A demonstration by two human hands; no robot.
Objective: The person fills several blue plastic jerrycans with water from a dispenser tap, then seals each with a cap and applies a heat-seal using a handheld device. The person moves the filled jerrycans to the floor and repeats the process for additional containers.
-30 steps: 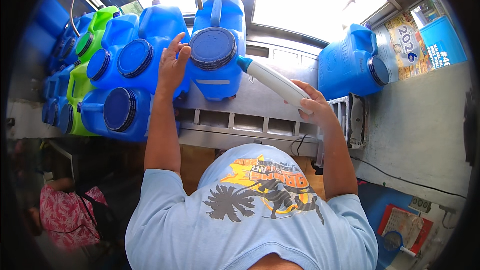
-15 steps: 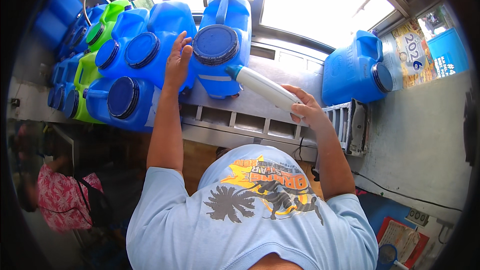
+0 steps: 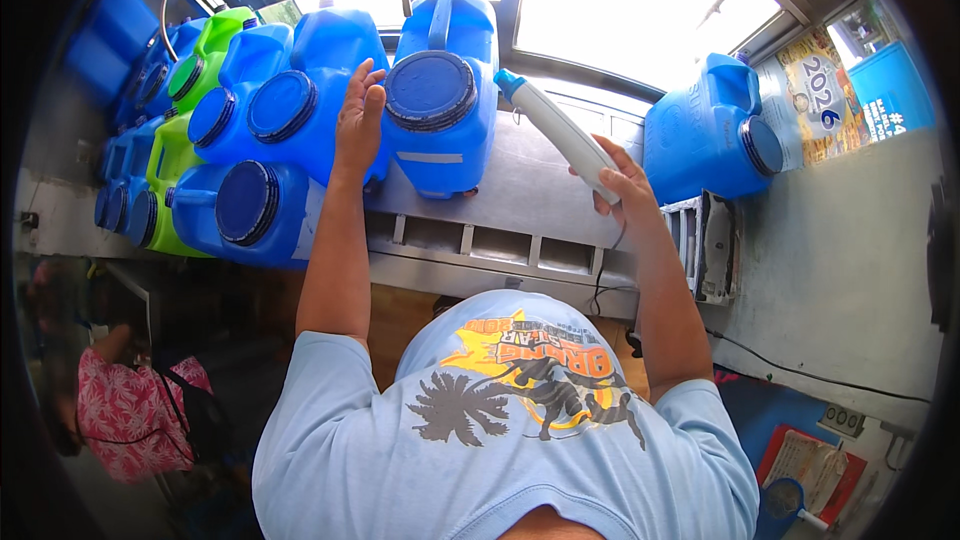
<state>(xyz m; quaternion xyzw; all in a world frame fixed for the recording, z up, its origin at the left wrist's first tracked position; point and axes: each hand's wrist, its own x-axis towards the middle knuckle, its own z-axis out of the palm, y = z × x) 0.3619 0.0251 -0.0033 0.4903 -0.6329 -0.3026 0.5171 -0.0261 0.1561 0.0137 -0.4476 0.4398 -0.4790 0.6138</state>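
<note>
A blue water jug (image 3: 438, 145) with a large dark blue screw lid (image 3: 431, 90) stands upright on the metal counter in front of me. Beside its left side I hold up my left hand (image 3: 358, 118), open, fingers stretched upward; whether it touches the jug I cannot tell. Gripped in my right hand (image 3: 622, 178) is a long white handheld device (image 3: 560, 130) with a teal tip. That tip points up and left, close to the jug's right side. A dark cord hangs below my right hand.
Several blue and green jugs (image 3: 178, 152) crowd the counter at left. Another blue jug (image 3: 700, 135) stands at the right beside a dusty grille unit (image 3: 712, 245). A slotted metal edge (image 3: 500, 248) runs along the counter's front. At lower left is a person in a pink patterned garment (image 3: 135, 410).
My right hand has moved up and slightly right with the white device; its tip has swung away from the jug's lower front to beside its right edge. My left hand is nearly unmoved.
</note>
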